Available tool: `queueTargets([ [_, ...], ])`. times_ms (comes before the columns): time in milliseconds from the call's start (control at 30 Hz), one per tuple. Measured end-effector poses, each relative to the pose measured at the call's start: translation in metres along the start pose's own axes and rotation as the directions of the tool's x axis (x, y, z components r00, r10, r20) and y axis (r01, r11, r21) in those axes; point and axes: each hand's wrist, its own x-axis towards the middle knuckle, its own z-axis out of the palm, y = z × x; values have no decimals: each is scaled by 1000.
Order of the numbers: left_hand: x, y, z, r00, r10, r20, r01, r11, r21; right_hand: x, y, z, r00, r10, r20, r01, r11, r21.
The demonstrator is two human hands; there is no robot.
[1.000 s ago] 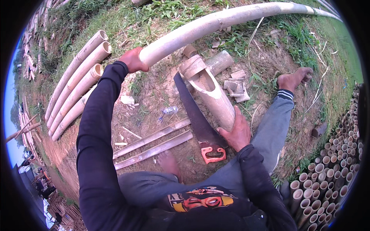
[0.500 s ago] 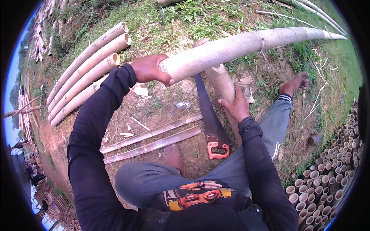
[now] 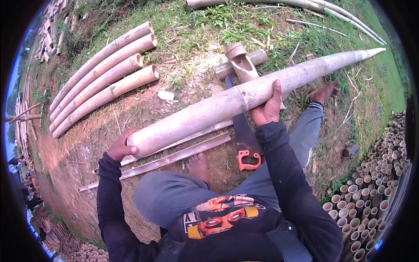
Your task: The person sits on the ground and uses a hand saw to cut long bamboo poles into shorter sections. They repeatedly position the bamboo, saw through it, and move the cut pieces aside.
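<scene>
A long pale bamboo pole [image 3: 192,114] lies across both my hands, tilted up toward the far right. My left hand [image 3: 120,146] is closed round its near left end. Under its middle, by a node, my right hand [image 3: 266,109] grips it with the thumb up over the side. Behind the pole, a notched bamboo piece [image 3: 241,61] leans over a short bamboo log [image 3: 259,57]. A handsaw [image 3: 246,135] with an orange handle is partly hidden beneath the pole. Two split bamboo strips [image 3: 179,155] lie on the ground below it.
Several cut bamboo poles [image 3: 111,89] lie side by side at the left. Stacked bamboo [image 3: 362,196] fills the lower right, its round ends showing. More poles [image 3: 262,2] lie at the far edge. My bare feet [image 3: 198,168] rest on the ground near the saw and strips.
The pole has come nearer, its left end moving down and left with my left hand. My right hand has left the notched bamboo piece and taken hold of the pole.
</scene>
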Motion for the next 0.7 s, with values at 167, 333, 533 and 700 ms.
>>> queueTargets([
  [167, -47, -85, 72, 904, 297, -308, -418, 766, -489, -76, 129, 67, 906, 278, 320, -301, 953, 25],
  [333, -3, -107, 35, 598, 308, -740, -798, 310, -516, -134, 180, 95, 530, 784, 322, -541, 605, -584],
  [533, -77, -167, -61, 399, 2, -917, -898, 201, -391, -55, 75, 43, 973, 210, 101, -197, 972, -125],
  [700, -100, -179, -133, 270, -108, -957, -932, 221, -288, -39, 159, 52, 922, 367, 123, -356, 929, -105],
])
